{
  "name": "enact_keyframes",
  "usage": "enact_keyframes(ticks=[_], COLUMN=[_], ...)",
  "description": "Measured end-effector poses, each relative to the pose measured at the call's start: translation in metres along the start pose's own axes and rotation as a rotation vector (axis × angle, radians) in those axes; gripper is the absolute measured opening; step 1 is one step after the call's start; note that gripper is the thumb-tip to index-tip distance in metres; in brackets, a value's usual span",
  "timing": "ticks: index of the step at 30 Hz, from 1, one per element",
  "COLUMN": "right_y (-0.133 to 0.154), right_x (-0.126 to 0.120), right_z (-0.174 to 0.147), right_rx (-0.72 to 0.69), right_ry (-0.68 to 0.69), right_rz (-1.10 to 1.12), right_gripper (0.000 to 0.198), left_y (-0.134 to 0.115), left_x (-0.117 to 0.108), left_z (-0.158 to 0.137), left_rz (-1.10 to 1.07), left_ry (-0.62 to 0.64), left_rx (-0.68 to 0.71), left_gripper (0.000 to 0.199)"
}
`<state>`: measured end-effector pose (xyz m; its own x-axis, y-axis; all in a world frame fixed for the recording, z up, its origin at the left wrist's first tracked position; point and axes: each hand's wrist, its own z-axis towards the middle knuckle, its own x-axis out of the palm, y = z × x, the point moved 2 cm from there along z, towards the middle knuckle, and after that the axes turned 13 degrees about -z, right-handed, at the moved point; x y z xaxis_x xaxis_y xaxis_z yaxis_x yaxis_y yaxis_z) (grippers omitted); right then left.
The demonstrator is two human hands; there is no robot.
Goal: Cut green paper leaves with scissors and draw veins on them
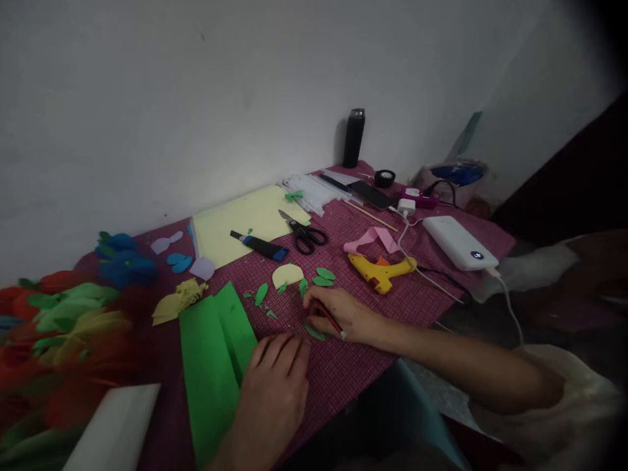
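Note:
My right hand (pixel 343 314) is closed around a slim red-and-black pencil (pixel 330 316) with a pale end, low over the cloth. Partly under that hand lies a green leaf-shaped piece (pixel 314 331). More green leaf pieces (pixel 324 277) and small scraps rest beside it, near a cream rounded piece (pixel 287 276). My left hand (pixel 277 386) lies flat, fingers extended, across the right edge of the green sheets (pixel 210 360) and the checked cloth. Beyond the hands are black scissors (pixel 303 234), a blue-and-black utility knife (pixel 260 246) and a yellow glue gun (pixel 381 271).
Cream sheets (pixel 235 219) lie near the wall, beside white sticks (pixel 309 190). A black bottle (pixel 354 139) stands at the back. On the right are a white power bank (pixel 460 242) with cables and a phone (pixel 371 194). Colourful fabric-like flowers (pixel 73 320) crowd the left.

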<state>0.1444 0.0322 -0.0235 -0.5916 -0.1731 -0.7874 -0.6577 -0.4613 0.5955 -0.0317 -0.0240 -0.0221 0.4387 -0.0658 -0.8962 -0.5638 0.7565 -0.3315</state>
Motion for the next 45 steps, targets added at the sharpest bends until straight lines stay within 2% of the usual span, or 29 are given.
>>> enact_keyframes(ticks=[5,10,14,16,19,23,29,37,45], right_y=[-0.002,-0.002,-0.002,-0.006,-0.015,-0.026,-0.029,-0.027,-0.026], right_x=[0.005,0.002,-0.014,-0.019,-0.022,-0.015,-0.011,-0.014,-0.012], right_z=[-0.001,-0.001,-0.002,-0.003,-0.003,-0.004,-0.006,-0.003,-0.005], right_rx=[0.051,0.035,0.112,0.166,0.207,0.212,0.184,0.049,-0.01], right_ry=[0.005,-0.01,-0.067,0.014,0.112,0.195,0.115,0.022,0.077], right_rz=[0.036,0.079,0.366,0.557,0.632,0.644,0.544,0.427,0.458], right_gripper=[0.015,0.015,0.017,0.027,0.036,0.027,0.006,0.004,0.006], left_y=[-0.003,-0.006,-0.005,-0.004,-0.002,0.0,-0.001,0.005,0.004], left_x=[0.001,0.004,0.005,0.006,0.006,0.005,0.002,0.003,0.002], left_z=[0.004,0.008,0.008,0.007,0.007,0.006,0.006,0.002,0.005], left_rz=[-0.041,-0.054,-0.065,-0.06,-0.048,-0.039,-0.092,-0.084,-0.034], left_ry=[0.018,0.07,0.077,0.099,0.154,0.235,0.264,0.26,0.269], left_rx=[0.002,-0.045,-0.075,-0.079,-0.071,-0.086,-0.113,-0.067,-0.04], left_gripper=[0.04,0.041,0.04,0.041,0.044,0.049,0.057,0.061,0.061])
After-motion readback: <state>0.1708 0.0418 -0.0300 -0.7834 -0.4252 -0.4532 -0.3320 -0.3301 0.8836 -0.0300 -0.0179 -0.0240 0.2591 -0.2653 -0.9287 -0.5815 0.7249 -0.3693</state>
